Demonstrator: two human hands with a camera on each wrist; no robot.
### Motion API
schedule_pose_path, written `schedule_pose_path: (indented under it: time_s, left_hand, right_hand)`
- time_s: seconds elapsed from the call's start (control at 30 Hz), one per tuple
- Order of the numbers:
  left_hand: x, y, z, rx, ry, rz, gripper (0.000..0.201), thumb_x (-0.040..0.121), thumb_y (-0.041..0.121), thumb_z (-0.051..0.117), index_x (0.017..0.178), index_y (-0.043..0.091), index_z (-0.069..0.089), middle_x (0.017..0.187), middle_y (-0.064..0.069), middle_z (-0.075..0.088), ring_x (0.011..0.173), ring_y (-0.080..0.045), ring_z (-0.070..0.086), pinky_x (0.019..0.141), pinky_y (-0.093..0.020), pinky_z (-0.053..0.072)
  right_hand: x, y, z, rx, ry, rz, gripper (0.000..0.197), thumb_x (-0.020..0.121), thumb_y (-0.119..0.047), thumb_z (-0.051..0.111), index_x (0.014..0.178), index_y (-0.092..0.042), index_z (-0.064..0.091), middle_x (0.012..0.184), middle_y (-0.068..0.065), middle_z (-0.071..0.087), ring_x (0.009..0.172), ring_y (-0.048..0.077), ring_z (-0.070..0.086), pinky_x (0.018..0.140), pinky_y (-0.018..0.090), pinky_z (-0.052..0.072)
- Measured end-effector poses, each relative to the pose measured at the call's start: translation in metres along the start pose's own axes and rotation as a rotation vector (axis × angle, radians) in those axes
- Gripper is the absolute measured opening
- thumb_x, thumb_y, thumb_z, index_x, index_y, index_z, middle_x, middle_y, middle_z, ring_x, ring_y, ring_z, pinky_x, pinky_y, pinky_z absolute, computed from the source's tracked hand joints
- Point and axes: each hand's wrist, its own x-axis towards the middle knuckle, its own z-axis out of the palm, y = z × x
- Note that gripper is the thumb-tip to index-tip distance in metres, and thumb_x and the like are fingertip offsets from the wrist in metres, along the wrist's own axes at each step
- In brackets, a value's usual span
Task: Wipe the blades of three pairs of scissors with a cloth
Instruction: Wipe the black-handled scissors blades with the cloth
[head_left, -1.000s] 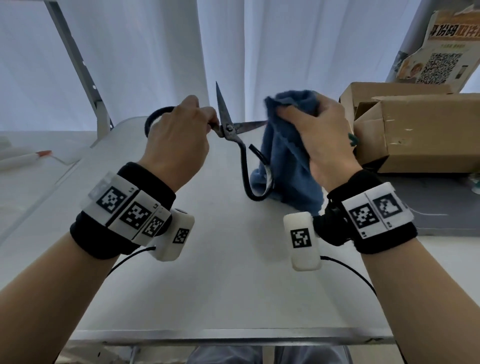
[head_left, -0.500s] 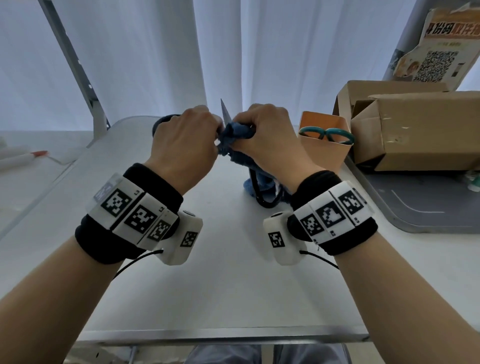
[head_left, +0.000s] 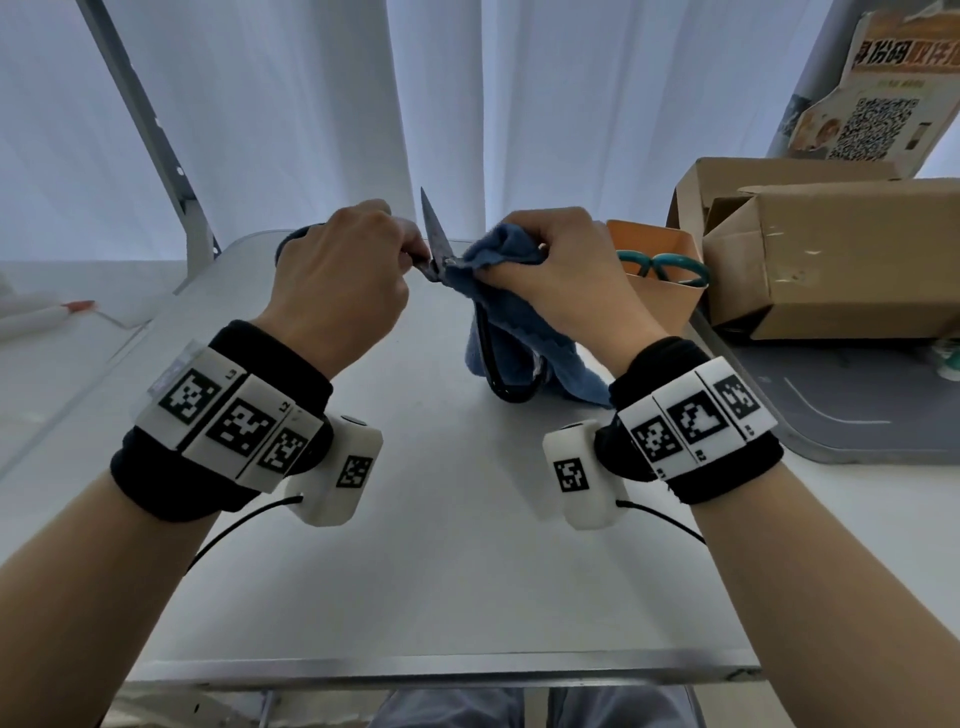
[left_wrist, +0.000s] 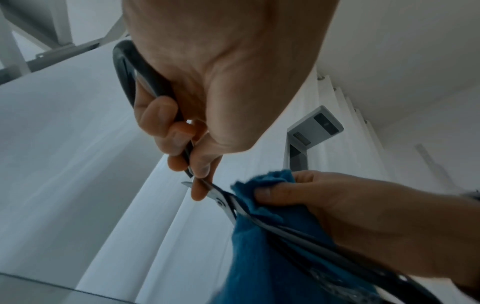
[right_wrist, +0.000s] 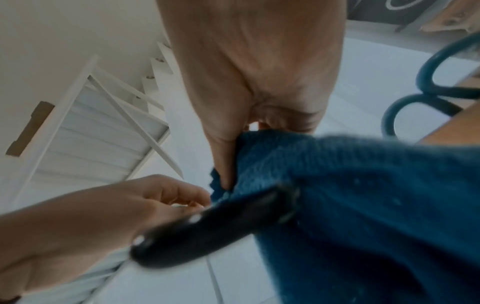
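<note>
Left hand (head_left: 340, 270) still clamped on black scissors (head_left: 435, 240), blade at 12 o'clock. Right hand (head_left: 558, 278), now pinching cloth (head_left: 498, 249) around the other blade, starts the wipe.

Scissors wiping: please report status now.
Left hand grips black scissors. Right hand pinches cloth on one blade. Nothing in the way.
</note>
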Motion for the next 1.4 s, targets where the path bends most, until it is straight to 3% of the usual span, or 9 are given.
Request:
schedule_pose_path:
  time_s: [0.17,0.23,0.33,0.5,0.63,0.73,0.83,1.03,1.4]
  left_hand:
    - [0.005,-0.007,-0.004,-0.031,0.032,-0.022,0.027,0.102,0.014,0.051,0.113,0.026,0.072,0.103,0.003,0.058,0.095,-0.025,0.058,0.076,-0.037,0.036]
    - [0.002,-0.010,-0.002,-0.036,0.027,-0.024,0.026,0.102,0.014,0.051,0.113,0.026,0.072,0.105,0.002,0.059,0.096,-0.028,0.060,0.077,-0.038,0.039]
    - [-0.001,-0.011,0.000,-0.058,0.016,-0.018,0.025,0.102,0.015,0.053,0.112,0.026,0.072,0.102,0.003,0.059,0.094,-0.029,0.061,0.078,-0.039,0.042]
    - [0.000,-0.002,-0.003,-0.068,0.028,0.050,0.023,0.102,0.018,0.053,0.111,0.026,0.072,0.094,0.008,0.052,0.085,-0.026,0.059,0.074,-0.038,0.040]
    - [-0.002,0.006,-0.003,-0.056,0.043,0.096,0.021,0.103,0.017,0.053,0.112,0.022,0.071,0.091,0.010,0.046,0.076,-0.021,0.051,0.068,-0.035,0.035]
    - [-0.005,0.007,-0.002,-0.054,0.041,0.100,0.021,0.103,0.016,0.051,0.112,0.021,0.070,0.089,0.011,0.043,0.072,-0.018,0.044,0.064,-0.031,0.030]
    - [-0.008,0.003,0.000,-0.055,0.048,0.074,0.022,0.103,0.015,0.051,0.109,0.022,0.071,0.089,0.011,0.044,0.071,-0.018,0.043,0.064,-0.031,0.029]
    - [-0.006,0.009,-0.001,-0.060,0.033,0.096,0.021,0.103,0.016,0.051,0.109,0.023,0.071,0.088,0.011,0.043,0.070,-0.017,0.044,0.064,-0.033,0.031]
    - [-0.006,-0.020,-0.006,-0.142,-0.035,0.058,0.024,0.101,0.013,0.053,0.108,0.028,0.071,0.091,0.009,0.051,0.085,-0.022,0.054,0.071,-0.035,0.037]
  right_hand:
    - [-0.004,0.001,-0.002,0.040,-0.067,0.034,0.013,0.081,-0.021,0.077,0.089,-0.011,0.078,0.083,0.008,0.075,0.087,0.018,0.070,0.078,0.028,0.054]
    - [0.000,0.007,-0.007,0.030,-0.011,0.083,0.012,0.081,-0.023,0.077,0.088,-0.013,0.078,0.083,0.007,0.074,0.085,0.018,0.070,0.078,0.034,0.056]
    - [0.001,0.010,-0.009,0.108,0.149,0.080,0.003,0.084,-0.023,0.074,0.085,-0.020,0.075,0.080,-0.001,0.073,0.081,0.012,0.068,0.076,0.032,0.057]
    - [-0.001,0.004,0.001,0.332,0.187,0.111,0.006,0.085,-0.022,0.074,0.088,-0.017,0.073,0.085,0.007,0.074,0.086,0.025,0.071,0.083,0.051,0.058]
    - [-0.003,-0.004,0.010,0.288,0.170,0.057,0.012,0.081,-0.019,0.078,0.085,-0.010,0.072,0.078,0.006,0.072,0.074,0.016,0.071,0.070,0.035,0.060]
    - [0.004,0.003,0.008,0.133,0.152,0.067,0.009,0.082,-0.013,0.075,0.083,-0.011,0.066,0.075,0.000,0.065,0.068,0.007,0.060,0.062,0.021,0.047]
    - [0.009,0.016,0.004,-0.006,0.171,0.111,0.005,0.083,-0.012,0.071,0.085,-0.013,0.066,0.080,0.003,0.066,0.078,0.016,0.062,0.066,0.027,0.049]
    - [0.007,0.010,0.013,0.059,0.181,0.057,0.019,0.085,-0.021,0.075,0.082,-0.011,0.059,0.074,-0.003,0.060,0.067,0.004,0.054,0.056,0.010,0.040]
    - [0.017,0.031,-0.005,-0.057,0.254,0.133,0.021,0.087,-0.018,0.072,0.082,-0.010,0.053,0.071,-0.006,0.053,0.064,0.003,0.048,0.052,0.009,0.035]
